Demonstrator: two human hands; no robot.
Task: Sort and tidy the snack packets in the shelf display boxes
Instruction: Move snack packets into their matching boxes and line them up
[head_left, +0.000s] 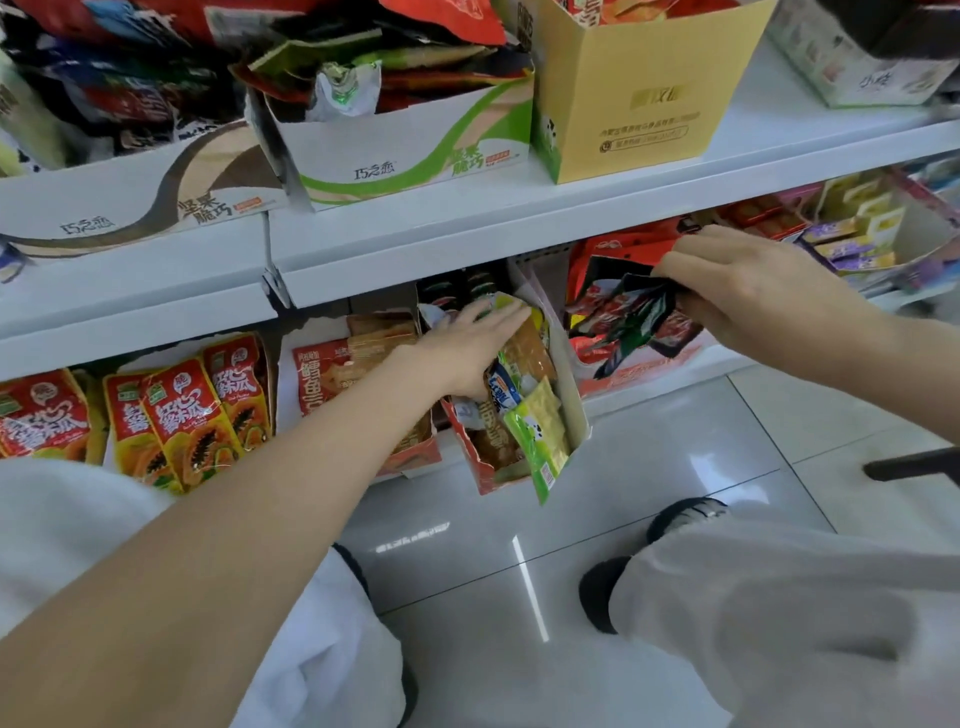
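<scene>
Left hand (470, 348) lies flat, fingers straight, on mixed packets (524, 405) in the torn red box (480, 462); right of that box, right hand (748, 296) pinches dark packets (636, 317); above, white box (395, 150) reads 巧之恋

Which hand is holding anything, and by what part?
Right hand pinches dark snack packets by their top edge. Left hand lies flat on packets, gripping nothing.

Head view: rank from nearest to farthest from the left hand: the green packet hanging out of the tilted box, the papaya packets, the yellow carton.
From the left hand:
1. green packet, just below it, in the tilted box.
2. papaya packets, lower shelf, far left.
3. yellow carton, upper shelf, above right.
</scene>
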